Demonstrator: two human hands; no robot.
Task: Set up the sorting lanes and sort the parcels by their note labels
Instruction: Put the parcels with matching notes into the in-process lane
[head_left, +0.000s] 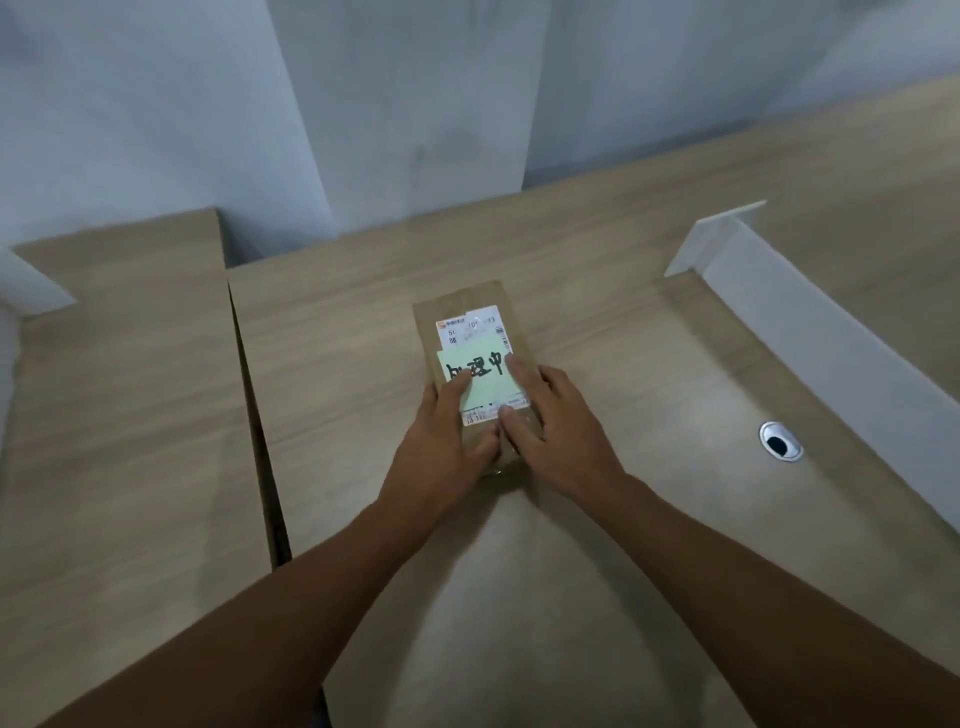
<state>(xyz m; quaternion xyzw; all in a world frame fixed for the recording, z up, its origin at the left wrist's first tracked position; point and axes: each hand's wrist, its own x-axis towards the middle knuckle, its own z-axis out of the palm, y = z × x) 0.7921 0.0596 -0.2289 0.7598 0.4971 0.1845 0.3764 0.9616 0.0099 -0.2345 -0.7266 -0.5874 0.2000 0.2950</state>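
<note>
A small brown cardboard parcel (470, 304) lies flat on the wooden table (337, 364), near its middle. A white shipping label covers its top, and a pale green sticky note (485, 382) with black handwritten characters sits on that label. My left hand (441, 447) lies on the parcel's near left part, its straight fingers pressing the note's left edge. My right hand (550, 426) lies on the near right part, one finger touching the note's right edge and the thumb on the label's lower edge.
A white divider board (810, 332) stands on edge at the right, running from the back toward the near right. A round cable grommet (781, 440) sits in front of it. A second table (119, 415) adjoins on the left across a narrow gap. Grey wall behind.
</note>
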